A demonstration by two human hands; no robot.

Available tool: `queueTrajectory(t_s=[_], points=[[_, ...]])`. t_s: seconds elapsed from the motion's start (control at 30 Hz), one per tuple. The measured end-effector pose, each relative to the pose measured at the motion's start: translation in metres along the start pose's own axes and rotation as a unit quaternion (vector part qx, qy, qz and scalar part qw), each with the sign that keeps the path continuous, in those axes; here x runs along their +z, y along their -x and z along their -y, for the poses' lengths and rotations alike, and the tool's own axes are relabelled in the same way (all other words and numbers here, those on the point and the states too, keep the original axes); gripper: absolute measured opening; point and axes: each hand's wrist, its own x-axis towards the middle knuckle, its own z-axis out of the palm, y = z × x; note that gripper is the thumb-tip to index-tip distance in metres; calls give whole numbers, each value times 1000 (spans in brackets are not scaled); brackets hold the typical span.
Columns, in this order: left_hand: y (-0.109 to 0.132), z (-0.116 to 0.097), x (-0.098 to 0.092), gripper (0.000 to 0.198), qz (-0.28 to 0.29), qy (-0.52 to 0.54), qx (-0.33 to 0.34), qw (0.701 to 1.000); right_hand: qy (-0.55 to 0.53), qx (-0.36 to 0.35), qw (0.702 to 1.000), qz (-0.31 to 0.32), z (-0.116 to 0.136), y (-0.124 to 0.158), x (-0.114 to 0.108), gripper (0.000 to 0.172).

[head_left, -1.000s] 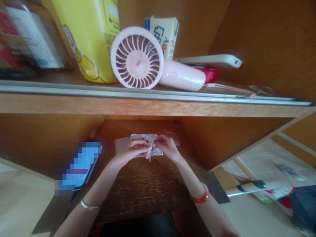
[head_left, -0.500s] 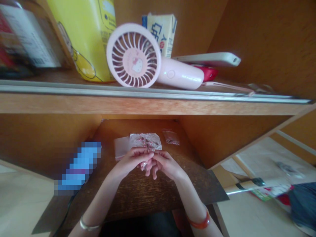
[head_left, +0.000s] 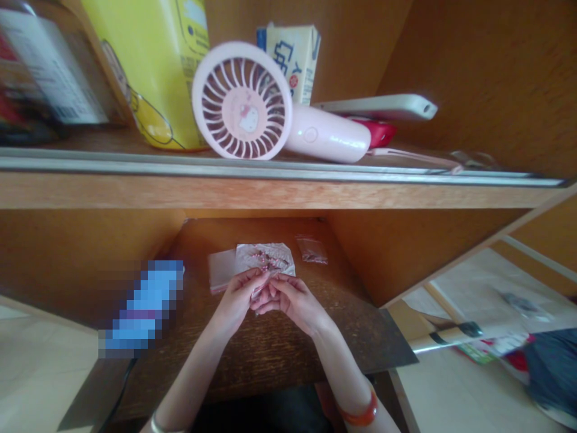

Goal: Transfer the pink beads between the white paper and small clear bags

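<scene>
My left hand point(head_left: 241, 294) and my right hand point(head_left: 295, 297) meet over the dark wooden desk point(head_left: 270, 355), fingertips pinched together around something small and shiny that I cannot make out. Just behind them lies a crumpled white sheet point(head_left: 283, 255) with pink and dark beaded pieces point(head_left: 265, 260) on it. A pale flat packet point(head_left: 222, 270) is to the left of the sheet, partly beside my left hand. To the right rests a small clear bag point(head_left: 312, 249) with little items inside.
Above the desk runs a shelf edge point(head_left: 270, 191), holding a pink handheld fan point(head_left: 331, 133), a yellow container point(head_left: 157, 72), a carton point(head_left: 293, 60) and a white device point(head_left: 383, 107). A pixelated blue object point(head_left: 151, 300) is at the left, with a cable below.
My fingers have shifted slightly left over the small item. The fingers of my right hand, which hung downward, are now curled in toward my left hand.
</scene>
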Motion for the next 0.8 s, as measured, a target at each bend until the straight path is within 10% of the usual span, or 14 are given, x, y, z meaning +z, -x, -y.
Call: queueTrajectory(t_s=[0.37, 0.8], points=[[7, -10, 4, 31, 99, -123, -27, 987, 41, 46, 997, -43, -6, 3, -5, 41], [2, 3, 11, 36, 53, 65, -15, 996, 8, -35, 998, -42, -1, 6, -1, 30]])
